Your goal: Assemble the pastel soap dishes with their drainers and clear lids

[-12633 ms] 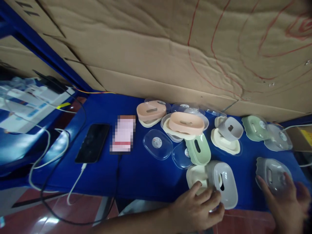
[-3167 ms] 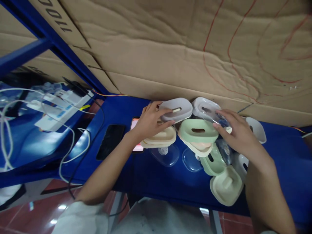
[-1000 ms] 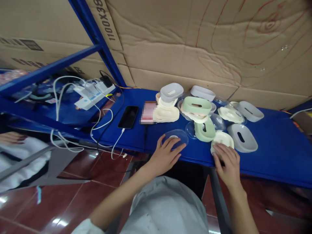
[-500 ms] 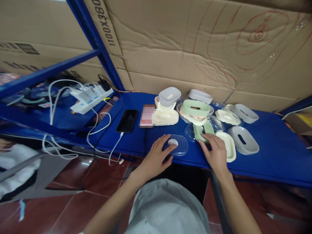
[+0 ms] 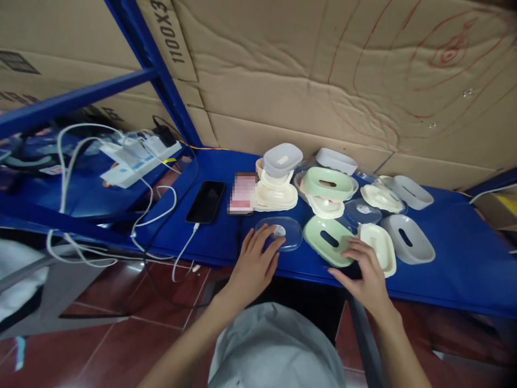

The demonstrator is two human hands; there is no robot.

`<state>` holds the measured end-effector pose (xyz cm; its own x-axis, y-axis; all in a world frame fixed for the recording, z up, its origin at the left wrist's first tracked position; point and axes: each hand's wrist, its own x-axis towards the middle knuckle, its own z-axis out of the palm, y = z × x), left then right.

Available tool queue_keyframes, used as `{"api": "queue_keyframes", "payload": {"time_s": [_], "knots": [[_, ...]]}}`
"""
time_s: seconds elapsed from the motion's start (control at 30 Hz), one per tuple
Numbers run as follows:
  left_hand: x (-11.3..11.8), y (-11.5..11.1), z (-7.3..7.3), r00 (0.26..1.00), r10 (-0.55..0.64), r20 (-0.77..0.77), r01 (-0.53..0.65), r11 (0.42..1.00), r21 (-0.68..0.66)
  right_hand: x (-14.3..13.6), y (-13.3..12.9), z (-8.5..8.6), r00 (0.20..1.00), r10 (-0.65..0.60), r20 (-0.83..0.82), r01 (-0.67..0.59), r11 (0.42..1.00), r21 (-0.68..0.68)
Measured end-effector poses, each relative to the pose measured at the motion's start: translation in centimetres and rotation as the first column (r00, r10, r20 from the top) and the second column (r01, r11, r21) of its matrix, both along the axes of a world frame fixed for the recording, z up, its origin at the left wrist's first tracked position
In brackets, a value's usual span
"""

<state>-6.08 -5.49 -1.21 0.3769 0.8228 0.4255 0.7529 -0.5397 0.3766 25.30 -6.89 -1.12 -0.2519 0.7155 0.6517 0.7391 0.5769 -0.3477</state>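
Observation:
My left hand (image 5: pixel 258 261) rests with outstretched fingers on the near left edge of a clear plastic lid (image 5: pixel 291 233) that has a round white sticker. To its right, a pale green soap dish (image 5: pixel 315 234) with an oval slot lies near the table's front edge. My right hand (image 5: pixel 365 269) touches this dish's right end with its fingertips, its thumb spread apart by the near edge. Just beyond that hand is a cream tray (image 5: pixel 383 249), and a grey slotted dish (image 5: pixel 416 245) sits further right.
Behind stand stacked cream trays (image 5: pixel 278 196), a grey dish (image 5: pixel 283 157), another green dish (image 5: pixel 329 180) and another clear lid (image 5: pixel 365 209). A phone (image 5: pixel 205 200) on a charging cable lies left. White cables run from a power strip (image 5: pixel 135 161). Cardboard (image 5: pixel 283 64) backs the table.
The near green dish has come toward me and now lies flatter, with my right hand at its right end. A clear lid once partly visible beside it no longer shows there.

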Motion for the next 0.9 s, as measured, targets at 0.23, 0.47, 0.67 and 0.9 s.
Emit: {"api": "queue_keyframes", "payload": {"time_s": [0.23,0.47,0.67,0.9], "knots": [[-1.5,4.5,3.1,0.997,0.057,-0.044,-0.053,0.995,0.088,0.0,-0.2,-0.3,1.000,-0.011,0.020,0.010,0.998,0.056],[-1.7,12.3,4.4,0.989,0.039,-0.143,-0.037,0.999,0.010,-0.4,-0.4,-0.5,0.977,-0.040,0.210,0.032,0.999,0.042],[-2.0,12.0,4.4,0.999,-0.034,-0.042,0.034,0.999,-0.013,-2.3,-2.2,0.2,0.999,0.038,-0.029,-0.033,0.988,0.154],[-4.2,8.9,6.6,0.992,-0.118,0.048,0.120,0.991,-0.061,-8.5,-1.8,1.1,0.946,0.324,-0.024,-0.324,0.938,-0.126]]}}
